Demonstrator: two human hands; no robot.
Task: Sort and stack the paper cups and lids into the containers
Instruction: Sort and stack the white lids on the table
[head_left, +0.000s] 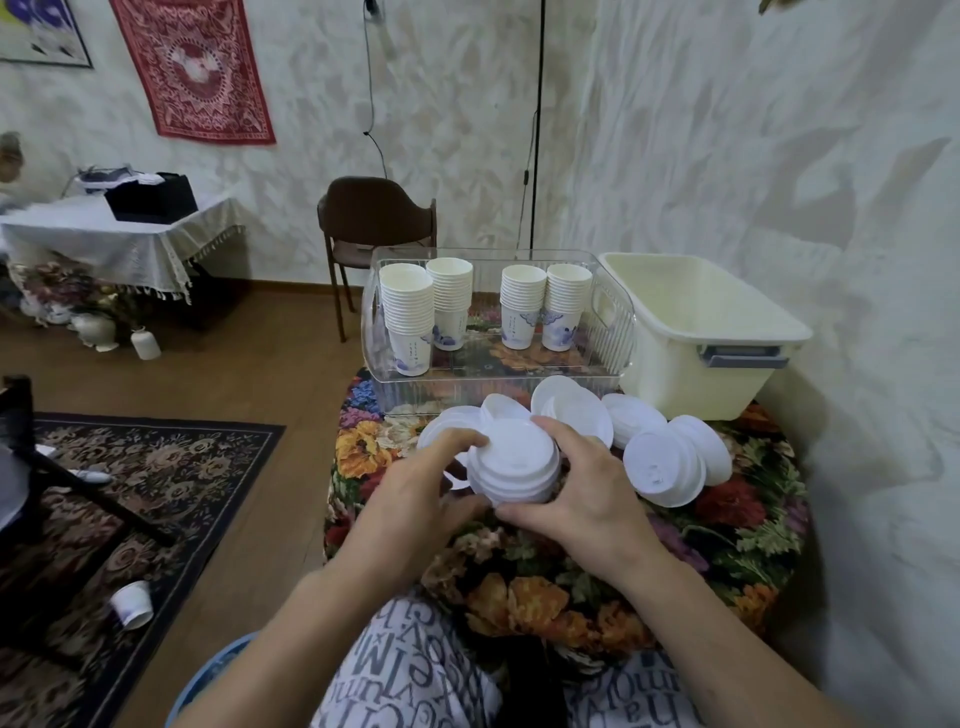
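A stack of white plastic lids (514, 462) sits between both hands over the flowered table. My left hand (426, 483) grips its left side and my right hand (582, 483) grips its right side. More loose white lids (670, 457) lie in overlapping piles behind and to the right. A clear plastic container (613, 322) at the back holds several stacks of paper cups (410, 317), some with blue prints. To its right stands a cream plastic tub (722, 332).
The small table wears a floral cloth (727, 540) and stands against the right wall. A single paper cup (132, 605) lies on the patterned rug at the left. A brown chair (374, 218) stands behind the table.
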